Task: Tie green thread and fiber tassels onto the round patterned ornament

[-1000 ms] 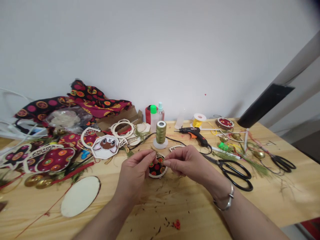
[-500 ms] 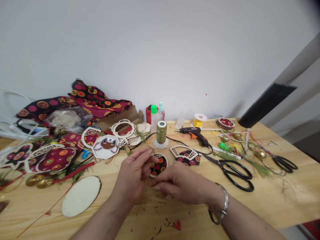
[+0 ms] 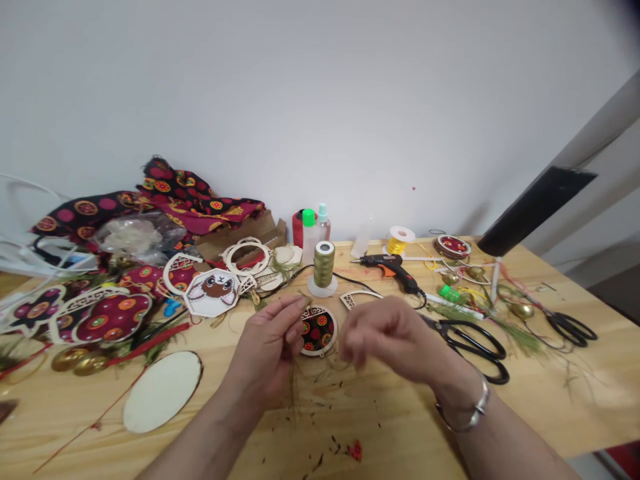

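My left hand [image 3: 270, 340] is closed in a pinch on olive thread [image 3: 293, 380]; thin strands hang below its fingers and a tip shows above them. Beside it lies a round wooden-framed ornament [image 3: 320, 331] with black floral fabric, partly hidden by the fingers. To the right, my right hand [image 3: 385, 340] is raised over the table, fingers curled together and smeared by motion; what they pinch, if anything, I cannot make out. It covers most of a fan-shaped wooden ornament [image 3: 350, 299]. An olive thread spool [image 3: 324, 265] stands upright just beyond the hands.
Black scissors [image 3: 473, 347] and a glue gun [image 3: 393, 267] lie to the right, with yellow cord [image 3: 397, 245] behind. Fabric-covered ornaments [image 3: 113, 317] and patterned cloth [image 3: 185, 190] crowd the left. An oval wood slice [image 3: 163, 392] lies front left, and dark scraps [image 3: 320, 460] near the front.
My right hand has moved right and slightly up, away from the left hand, uncovering more of the round ornament and covering the fan-shaped one. The left hand has barely moved.
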Demonstrator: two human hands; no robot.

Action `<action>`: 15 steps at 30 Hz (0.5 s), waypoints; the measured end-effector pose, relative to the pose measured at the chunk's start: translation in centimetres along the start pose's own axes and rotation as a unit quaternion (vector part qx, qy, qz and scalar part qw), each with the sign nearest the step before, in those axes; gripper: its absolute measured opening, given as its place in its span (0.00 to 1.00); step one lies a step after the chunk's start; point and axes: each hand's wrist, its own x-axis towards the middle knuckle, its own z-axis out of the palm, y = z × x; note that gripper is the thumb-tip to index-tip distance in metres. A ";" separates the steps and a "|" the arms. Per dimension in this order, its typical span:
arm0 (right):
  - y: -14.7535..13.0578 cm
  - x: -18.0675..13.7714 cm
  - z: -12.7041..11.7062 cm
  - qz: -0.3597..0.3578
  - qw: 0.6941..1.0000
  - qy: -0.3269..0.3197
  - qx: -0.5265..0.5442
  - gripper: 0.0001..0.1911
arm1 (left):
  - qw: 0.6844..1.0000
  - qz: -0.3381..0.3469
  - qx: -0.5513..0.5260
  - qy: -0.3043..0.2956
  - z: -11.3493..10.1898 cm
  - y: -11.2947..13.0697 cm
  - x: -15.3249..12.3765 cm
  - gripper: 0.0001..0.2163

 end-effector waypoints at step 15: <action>2.3 1.6 1.4 0.129 0.975 0.086 0.160 0.20 | 0.982 0.004 0.168 -0.082 -0.3 -0.7 -0.3 0.07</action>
